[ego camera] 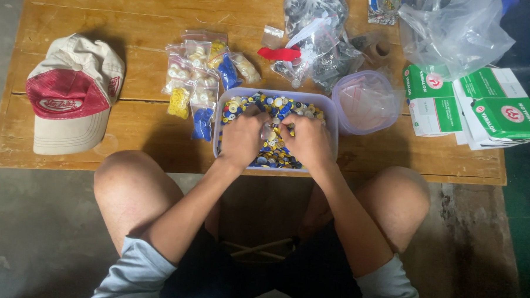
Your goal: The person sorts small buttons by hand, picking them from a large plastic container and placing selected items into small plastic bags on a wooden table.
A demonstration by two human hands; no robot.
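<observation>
A clear rectangular plastic tub (331,113) on a low wooden table (134,21) holds a heap of small round blue, yellow and white pieces (272,102). Both hands are inside the tub over the heap. My left hand (243,137) and my right hand (308,140) have their fingertips pinched together around a small clear bag (269,131) between them. What the bag holds is too small to tell.
Several small filled bags (200,82) lie left of the tub. A round lid (366,102) sits to its right, with green and white boxes (472,106) beyond. Large clear bags (319,36) lie behind. A red and beige cap (73,95) rests at the left. My bare knees frame the table edge.
</observation>
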